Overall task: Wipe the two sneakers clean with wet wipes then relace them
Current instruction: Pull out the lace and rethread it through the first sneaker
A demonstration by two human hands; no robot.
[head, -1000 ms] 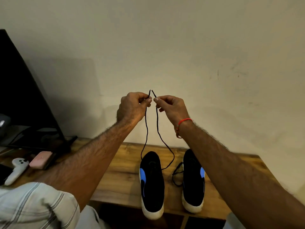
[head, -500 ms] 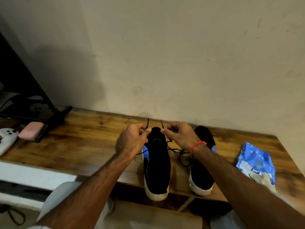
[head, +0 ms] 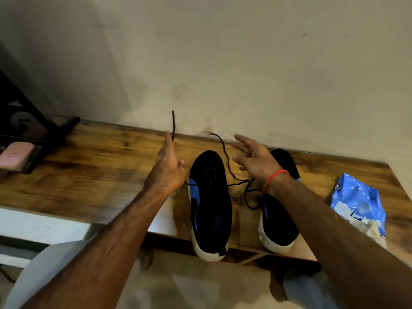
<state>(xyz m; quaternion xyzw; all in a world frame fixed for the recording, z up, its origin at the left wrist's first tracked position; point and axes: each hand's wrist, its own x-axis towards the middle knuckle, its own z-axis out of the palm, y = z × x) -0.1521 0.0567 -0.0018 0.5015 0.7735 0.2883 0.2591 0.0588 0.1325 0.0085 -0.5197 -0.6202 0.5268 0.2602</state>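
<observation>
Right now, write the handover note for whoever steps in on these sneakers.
Left hand: open, fingers straight, one lace end in the air by its fingertips; no grip on it.
Right hand: open, fingers spread, holding nothing; the other lace end is loose beside it.
Left sneaker and right sneaker stand side by side on the wooden table, heels over the near edge. Wipes pack lies to the right.
Done: the lace runs through the left sneaker.
Left: tie that lace; the right sneaker's lacing is hidden by the arm, so check it.
</observation>
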